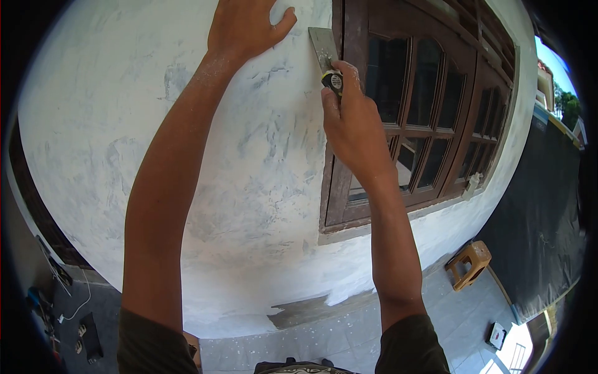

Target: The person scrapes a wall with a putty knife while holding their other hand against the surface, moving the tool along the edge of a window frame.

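My right hand (354, 124) grips a putty knife (324, 48) by its dark handle, which has a yellow-green band. The knife's wide metal blade points up, at the strip of wall beside the brown window frame (354, 37). My left hand (249, 28) is raised against the patchy white wall (261, 149), to the left of the blade. Its thumb stands apart from the palm, and the top edge of the view cuts off its other fingers. Grey smears and rough marks show across the wall's white coating.
Paned brown shutters (423, 93) fill the window on the right. A tan plastic stool (470, 265) stands on the white-speckled tiled floor (349, 336), near a dark sheet (529, 218). A small white and dark container (496, 335) sits lower right. Footwear (81, 336) lies at lower left.
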Motion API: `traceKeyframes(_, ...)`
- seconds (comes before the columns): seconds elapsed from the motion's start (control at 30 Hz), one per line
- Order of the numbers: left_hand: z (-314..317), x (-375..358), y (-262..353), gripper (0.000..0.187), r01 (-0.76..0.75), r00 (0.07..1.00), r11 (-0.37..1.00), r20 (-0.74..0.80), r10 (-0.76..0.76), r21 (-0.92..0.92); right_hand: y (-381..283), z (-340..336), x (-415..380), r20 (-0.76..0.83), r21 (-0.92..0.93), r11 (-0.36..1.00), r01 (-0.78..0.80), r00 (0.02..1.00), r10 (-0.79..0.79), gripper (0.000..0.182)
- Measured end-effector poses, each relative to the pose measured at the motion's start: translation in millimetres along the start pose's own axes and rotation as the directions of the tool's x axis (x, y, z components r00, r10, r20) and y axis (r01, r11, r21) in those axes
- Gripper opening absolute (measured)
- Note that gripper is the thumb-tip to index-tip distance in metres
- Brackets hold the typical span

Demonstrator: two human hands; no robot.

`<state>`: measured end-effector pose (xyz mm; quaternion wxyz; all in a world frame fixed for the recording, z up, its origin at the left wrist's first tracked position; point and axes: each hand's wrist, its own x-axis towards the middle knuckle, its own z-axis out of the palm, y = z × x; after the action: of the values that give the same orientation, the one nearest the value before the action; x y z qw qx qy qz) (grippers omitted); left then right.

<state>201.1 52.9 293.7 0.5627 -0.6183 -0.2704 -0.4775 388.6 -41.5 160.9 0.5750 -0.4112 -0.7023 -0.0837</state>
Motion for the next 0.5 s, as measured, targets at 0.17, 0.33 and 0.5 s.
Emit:
traceKeyframes(0.17, -1.7, 0.1, 0.9, 0.057, -0.002, 1.0, 0.999, -0.018, 0.001, -0.037, 15.5, 34.8, -22.2, -0.268, 0.072, 0.994, 0.082, 0.961, -0.06, 0.032)
traceKeyframes(0.33, -3.6, 1.1, -0.2, 0.057, 0.009, 1.0, 1.0, 0.0, -0.009, -0.018, -5.5, 20.7, 0.5, -0.168, 0.084, 0.996, -0.012, 0.986, 0.026, 0.033)
traceKeyframes(0.5, -3.8, -0.1, 0.4, 0.056, 0.008, 1.0, 1.0, 0.009, -0.008, -0.017, -9.4, 16.9, 1.5, -0.153, 0.088, 0.996, 0.009, 0.988, 0.005, 0.035)
